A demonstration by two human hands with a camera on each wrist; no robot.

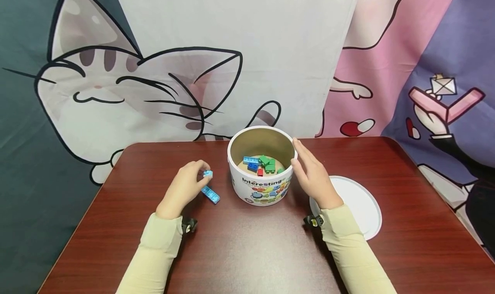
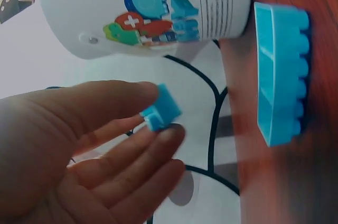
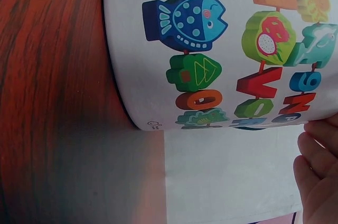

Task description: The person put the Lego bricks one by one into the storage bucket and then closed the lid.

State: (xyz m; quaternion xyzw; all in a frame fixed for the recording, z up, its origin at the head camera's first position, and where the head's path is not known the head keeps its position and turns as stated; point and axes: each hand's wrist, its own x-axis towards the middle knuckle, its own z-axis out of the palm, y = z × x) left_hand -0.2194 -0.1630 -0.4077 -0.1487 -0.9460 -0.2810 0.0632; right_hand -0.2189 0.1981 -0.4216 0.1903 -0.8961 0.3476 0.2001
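Between thumb and fingertips, my left hand (image 1: 184,185) pinches a small light-blue toy brick (image 2: 162,109), raised off the table to the left of the bucket. Just below that hand, a longer light-blue brick (image 1: 210,194) lies on the table; in the left wrist view its studs face right. The white printed bucket (image 1: 261,194) stands upright, with blue bricks (image 1: 252,163), green bricks (image 1: 270,168) and a red brick (image 1: 260,172) on its floor. My right hand (image 1: 312,176) rests its extended fingers against the bucket's right side near the rim.
A round white lid (image 1: 359,203) lies on the table partly under my right forearm. The dark red wooden table (image 1: 247,251) ends at its back edge just behind the bucket. Beyond it hangs a cloth (image 1: 247,23) with cartoon cats.
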